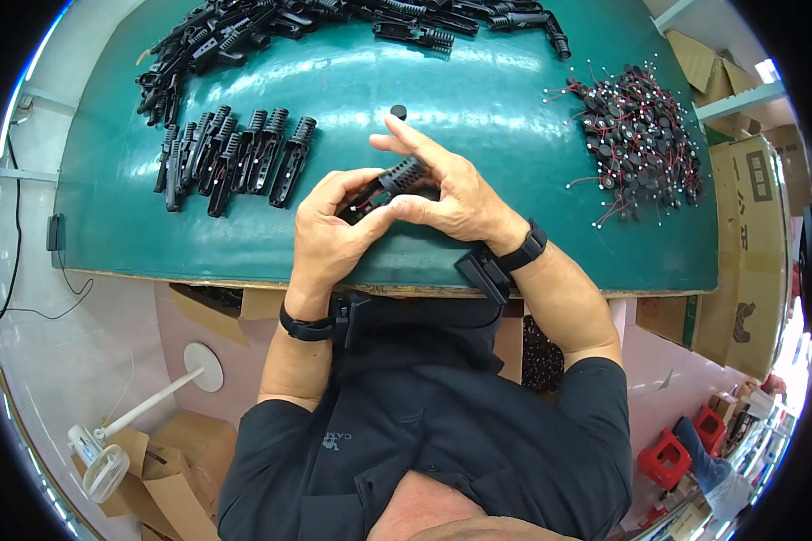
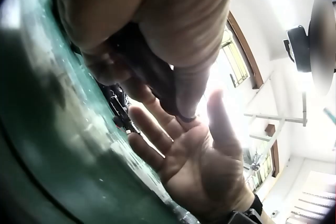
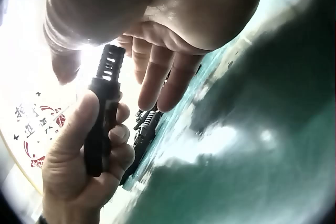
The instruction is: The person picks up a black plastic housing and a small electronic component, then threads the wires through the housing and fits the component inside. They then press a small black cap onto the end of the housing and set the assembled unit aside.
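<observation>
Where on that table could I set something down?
The glossy green tabletop is bare between the right hand and the red-wired black discs, and left of the row of black ribbed parts. Crowded: the discs, the row, and the far black plastic heap.

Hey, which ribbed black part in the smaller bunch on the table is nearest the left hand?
The bunch's rightmost part; it lies slightly apart, with no other part between it and the left hand.
</observation>
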{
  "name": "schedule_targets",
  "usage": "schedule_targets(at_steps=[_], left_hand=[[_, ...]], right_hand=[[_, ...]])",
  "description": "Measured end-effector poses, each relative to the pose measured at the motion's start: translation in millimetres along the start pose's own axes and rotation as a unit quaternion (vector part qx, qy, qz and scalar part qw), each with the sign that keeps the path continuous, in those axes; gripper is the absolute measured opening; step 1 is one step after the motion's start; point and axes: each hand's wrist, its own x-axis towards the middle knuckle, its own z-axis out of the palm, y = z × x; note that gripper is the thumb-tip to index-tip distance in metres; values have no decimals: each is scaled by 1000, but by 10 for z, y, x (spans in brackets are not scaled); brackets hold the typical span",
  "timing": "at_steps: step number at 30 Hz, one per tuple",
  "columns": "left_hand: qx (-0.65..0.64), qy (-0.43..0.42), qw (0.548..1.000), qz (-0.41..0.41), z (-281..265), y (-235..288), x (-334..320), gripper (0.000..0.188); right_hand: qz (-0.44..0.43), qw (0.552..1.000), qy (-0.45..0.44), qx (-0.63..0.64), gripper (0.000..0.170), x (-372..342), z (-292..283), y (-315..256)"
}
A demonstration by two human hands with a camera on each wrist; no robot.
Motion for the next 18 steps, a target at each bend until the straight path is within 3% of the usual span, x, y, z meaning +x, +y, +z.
schedule_targets(at_steps=[3,7,12,15,18], left_hand=[[59,19,998,14,-93,-20,10,43],[68,30,997,18,-109,-36,-15,44],[63,36,997,20,-53,-34,-28,43],[96,31,994,38,-75,3,-40,44],[159,21,984,70,-165,36,-66,45]], right_hand=[[14,999,33,-32,84,5,-16,45],[32,998,2,-60,65,-9,-17,59],[26,998,0,-55,55,-11,18,-14],[61,997,52,14,47,7,28,71],[111,992,60,-4,42,23,-37,100]])
